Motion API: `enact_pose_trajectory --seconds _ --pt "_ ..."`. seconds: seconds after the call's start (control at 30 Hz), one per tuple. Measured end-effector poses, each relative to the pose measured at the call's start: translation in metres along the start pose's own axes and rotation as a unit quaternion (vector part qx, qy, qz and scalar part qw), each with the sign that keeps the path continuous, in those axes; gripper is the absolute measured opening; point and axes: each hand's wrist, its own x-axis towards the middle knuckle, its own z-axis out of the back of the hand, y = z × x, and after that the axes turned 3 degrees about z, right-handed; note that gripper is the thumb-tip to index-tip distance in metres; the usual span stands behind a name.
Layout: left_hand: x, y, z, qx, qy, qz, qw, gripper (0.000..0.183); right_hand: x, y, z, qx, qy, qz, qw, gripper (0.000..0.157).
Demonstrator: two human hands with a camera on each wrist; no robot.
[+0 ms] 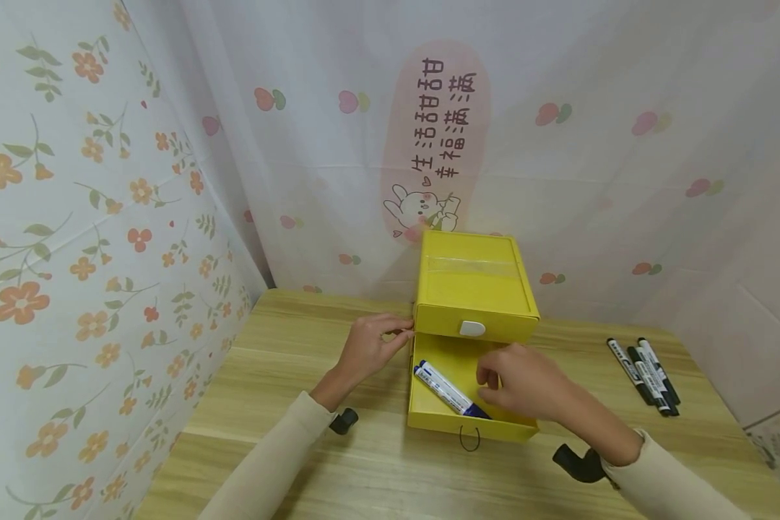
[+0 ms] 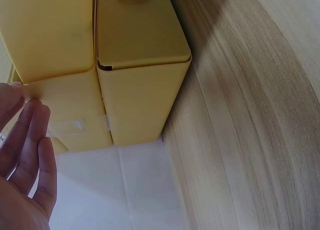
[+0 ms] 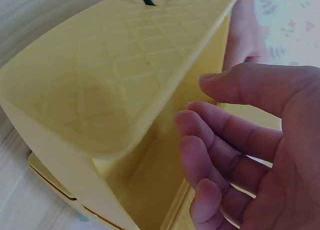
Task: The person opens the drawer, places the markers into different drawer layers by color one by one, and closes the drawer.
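A yellow drawer box (image 1: 471,274) stands on the table with its lower drawer (image 1: 422,401) pulled out. Two white markers with blue ends (image 1: 448,390) lie slantwise inside that drawer. My left hand (image 1: 369,347) is at the box's left side; in the left wrist view its thumb and fingertips (image 2: 31,109) pinch the yellow edge. Over the right part of the drawer hovers my right hand (image 1: 520,381), fingers loosely bent and nothing between them. From the right wrist, the hand (image 3: 250,140) shows just beside the drawer's front wall (image 3: 125,74).
Several black-and-white markers (image 1: 646,375) lie in a group on the wooden table (image 1: 286,339), right of the box. A white knob (image 1: 472,328) sits on the upper drawer, and a dark loop (image 1: 470,440) hangs from the lower one. Printed curtains (image 1: 325,159) close off the back.
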Motion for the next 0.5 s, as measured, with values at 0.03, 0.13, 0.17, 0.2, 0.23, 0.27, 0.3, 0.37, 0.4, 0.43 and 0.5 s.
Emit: enact_pose_trajectory --seconds 0.03,0.13,0.17,0.2,0.23,0.27,0.3,0.37,0.4,0.43,0.5 --pt "0.0 0.0 0.0 0.001 0.0 0.0 1.0 0.014 -0.003 0.0 0.0 0.002 -0.008 0.002 1.0 0.014" --pt "0.0 0.0 0.0 0.001 -0.002 -0.003 1.0 0.015 -0.011 0.001 0.0 0.001 -0.032 0.003 0.999 0.017" --pt "0.0 0.0 0.0 0.001 -0.003 -0.003 1.0 0.015 -0.013 0.002 0.001 0.001 -0.04 0.001 0.999 0.017" --pt "0.0 0.0 0.0 0.001 -0.004 -0.003 1.0 0.015 -0.015 0.002 0.001 0.0 -0.049 0.002 0.999 0.016" --pt "0.0 0.0 -0.001 0.0 -0.006 -0.003 1.0 0.015 -0.018 0.003 0.001 0.0 -0.058 0.003 0.998 0.016" --pt "0.0 0.0 -0.001 0.0 -0.007 -0.003 1.0 0.015 -0.02 0.003 0.001 0.0 -0.069 0.005 0.998 0.015" --pt "0.0 0.0 -0.001 -0.001 -0.007 -0.003 1.0 0.015 -0.022 0.004 0.0 0.002 -0.079 0.006 0.997 0.014" --pt "0.0 -0.001 0.0 -0.002 -0.007 -0.003 1.0 0.016 -0.026 0.005 -0.001 0.008 -0.097 0.009 0.995 0.014" --pt "0.0 -0.001 0.0 -0.002 -0.007 -0.004 1.0 0.016 -0.029 0.006 -0.001 0.011 -0.105 0.01 0.994 0.014" --pt "0.0 -0.001 0.0 -0.003 -0.008 -0.005 1.0 0.016 -0.031 0.006 -0.002 0.014 -0.111 0.007 0.994 0.014" --pt "0.0 -0.001 0.0 -0.004 -0.008 -0.005 0.9999 0.016 -0.035 0.008 -0.003 0.022 -0.117 -0.002 0.993 0.015"
